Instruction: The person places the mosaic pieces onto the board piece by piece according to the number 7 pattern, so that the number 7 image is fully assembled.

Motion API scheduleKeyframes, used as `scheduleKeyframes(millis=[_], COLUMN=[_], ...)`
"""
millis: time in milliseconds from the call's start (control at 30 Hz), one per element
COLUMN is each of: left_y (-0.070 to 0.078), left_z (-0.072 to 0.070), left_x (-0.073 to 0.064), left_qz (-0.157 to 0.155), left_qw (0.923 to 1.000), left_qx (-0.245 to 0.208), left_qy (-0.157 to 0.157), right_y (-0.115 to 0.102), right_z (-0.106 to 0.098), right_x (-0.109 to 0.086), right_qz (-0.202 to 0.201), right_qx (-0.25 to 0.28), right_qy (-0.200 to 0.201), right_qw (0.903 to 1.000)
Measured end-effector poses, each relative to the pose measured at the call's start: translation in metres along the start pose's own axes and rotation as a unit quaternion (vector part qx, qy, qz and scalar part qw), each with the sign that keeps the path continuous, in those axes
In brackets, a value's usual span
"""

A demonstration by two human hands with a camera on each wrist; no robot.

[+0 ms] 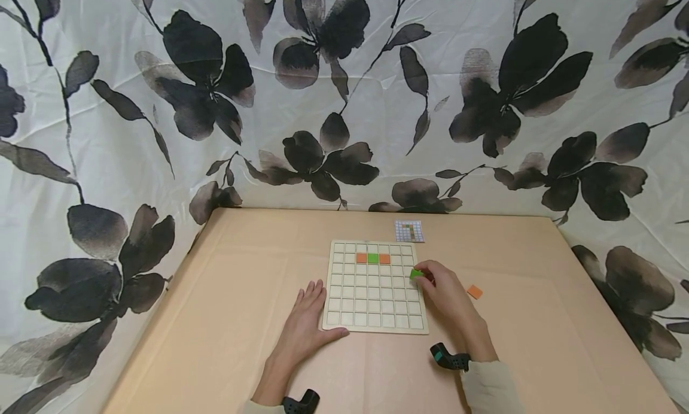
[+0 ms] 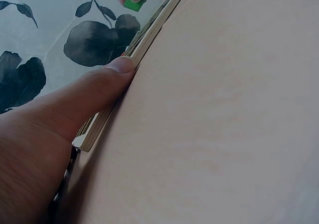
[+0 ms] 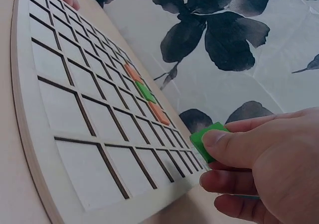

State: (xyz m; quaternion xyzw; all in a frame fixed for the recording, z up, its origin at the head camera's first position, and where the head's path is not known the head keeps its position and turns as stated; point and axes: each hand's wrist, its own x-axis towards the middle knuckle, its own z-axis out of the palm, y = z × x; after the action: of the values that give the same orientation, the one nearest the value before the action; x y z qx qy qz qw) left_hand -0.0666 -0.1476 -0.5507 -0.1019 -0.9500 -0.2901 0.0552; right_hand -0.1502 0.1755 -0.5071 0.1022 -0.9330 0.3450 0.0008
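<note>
A pale wooden grid board (image 1: 377,307) lies on the table, with a green tile (image 1: 373,258) between two orange tiles (image 1: 361,258) in a row near its far side. My left hand (image 1: 307,321) rests at the board's near left corner, fingers straight along the left side; in the left wrist view its thumb (image 2: 99,87) touches the near edge. Over the board's right edge, my right hand (image 1: 448,294) pinches another green tile (image 3: 198,137) between thumb and fingers. The right wrist view shows this tile tilted, above the grid.
A loose orange tile (image 1: 475,292) lies on the table to the right of my right hand. Behind the board's far right corner is a small card (image 1: 409,231) printed with a coloured grid. A floral cloth (image 1: 344,103) hangs behind the table (image 1: 242,264).
</note>
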Motion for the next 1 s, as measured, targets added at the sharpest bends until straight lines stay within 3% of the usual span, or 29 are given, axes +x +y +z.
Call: scheduleKeyframes(millis=[700, 1000], left_y=[-0.002, -0.002], left_z=[0.003, 0.001], left_x=[-0.001, -0.001], left_qz=[0.004, -0.002], left_qw=[1.0000, 0.9999], left_qx=[0.005, 0.003], left_qy=[0.000, -0.010], right_y=[-0.010, -0.015], right_z=[0.017, 0.021], right_x=[0.013, 0.020], right_qz=[-0.020, -0.048], right_qx=[0.030, 0.042], right_qy=[0.017, 0.025], right_qw=[0.9992, 0.9977])
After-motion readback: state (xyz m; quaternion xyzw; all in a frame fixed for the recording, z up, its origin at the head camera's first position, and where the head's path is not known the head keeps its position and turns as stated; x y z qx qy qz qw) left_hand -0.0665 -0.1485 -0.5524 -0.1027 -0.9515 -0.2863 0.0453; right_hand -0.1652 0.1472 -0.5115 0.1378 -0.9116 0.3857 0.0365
